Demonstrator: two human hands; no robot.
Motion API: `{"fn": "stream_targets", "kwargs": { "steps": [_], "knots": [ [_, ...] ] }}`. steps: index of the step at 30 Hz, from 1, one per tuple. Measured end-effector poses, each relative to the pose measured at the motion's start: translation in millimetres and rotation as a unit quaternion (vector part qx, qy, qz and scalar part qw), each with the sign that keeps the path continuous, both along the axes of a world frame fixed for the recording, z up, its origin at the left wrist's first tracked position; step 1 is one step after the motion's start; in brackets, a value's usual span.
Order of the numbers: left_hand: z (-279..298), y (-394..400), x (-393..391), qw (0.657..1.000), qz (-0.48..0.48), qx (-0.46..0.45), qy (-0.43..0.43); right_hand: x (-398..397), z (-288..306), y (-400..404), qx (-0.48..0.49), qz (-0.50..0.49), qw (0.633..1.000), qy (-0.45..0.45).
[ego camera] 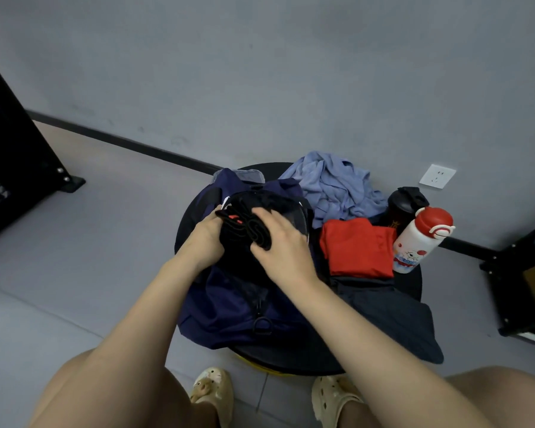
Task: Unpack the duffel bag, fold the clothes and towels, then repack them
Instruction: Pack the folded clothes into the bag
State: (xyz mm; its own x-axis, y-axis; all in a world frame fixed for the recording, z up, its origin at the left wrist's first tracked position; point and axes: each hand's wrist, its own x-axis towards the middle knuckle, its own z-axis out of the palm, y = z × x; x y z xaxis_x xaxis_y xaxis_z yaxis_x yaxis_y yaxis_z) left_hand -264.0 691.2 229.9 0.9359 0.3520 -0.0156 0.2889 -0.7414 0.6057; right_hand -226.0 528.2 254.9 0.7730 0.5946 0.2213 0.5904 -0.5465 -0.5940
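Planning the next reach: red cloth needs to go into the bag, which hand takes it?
Probably right. The right hand is on the black garment over the bag, nearest the red cloth. The left hand grips the garment's far side and would cross over.

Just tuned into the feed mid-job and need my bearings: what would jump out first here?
Both hands meet over the navy duffel bag on the round black table: the left hand grips a black garment while the right hand lies over it. Just right of the bag lies a folded red cloth, with a red-capped white bottle beside it. A crumpled light blue shirt sits behind them.
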Motion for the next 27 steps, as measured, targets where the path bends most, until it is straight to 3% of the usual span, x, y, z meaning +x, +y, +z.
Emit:
{"fn": "stream_targets", "kwargs": {
  "steps": [3,8,13,19,23,25,27],
  "knots": [
    [-0.4,4.1,-4.2,1.0,0.022,0.004,0.016,-1.7,-24.8,15.1,-0.114,0.017,0.993,-0.008],
    [5.7,-3.0,-6.2,0.999,0.026,0.002,0.028,-2.3,-64.8,44.7,-0.209,0.042,0.977,-0.014],
    [8.2,-3.6,-7.2,0.999,0.017,-0.006,0.035,1.7,-90.2,69.6,-0.257,0.067,0.964,0.03],
    [6.6,-0.8,-5.8,0.999,0.012,-0.008,0.048,11.2,-120.4,73.4,-0.384,0.14,0.899,0.16],
    [5.0,1.1,-6.0,0.998,0.013,0.003,0.056,19.0,-102.3,55.4,-0.327,0.195,0.904,0.192],
    [4.1,0.5,-6.9,0.998,0.012,0.009,0.061,27.2,-85.4,39.8,-0.229,0.16,0.952,0.127],
    [2.9,-0.7,-8.2,0.998,0.013,0.012,0.067,37.3,-75.1,19.4,-0.101,0.033,0.994,-0.01]
  ]
}}
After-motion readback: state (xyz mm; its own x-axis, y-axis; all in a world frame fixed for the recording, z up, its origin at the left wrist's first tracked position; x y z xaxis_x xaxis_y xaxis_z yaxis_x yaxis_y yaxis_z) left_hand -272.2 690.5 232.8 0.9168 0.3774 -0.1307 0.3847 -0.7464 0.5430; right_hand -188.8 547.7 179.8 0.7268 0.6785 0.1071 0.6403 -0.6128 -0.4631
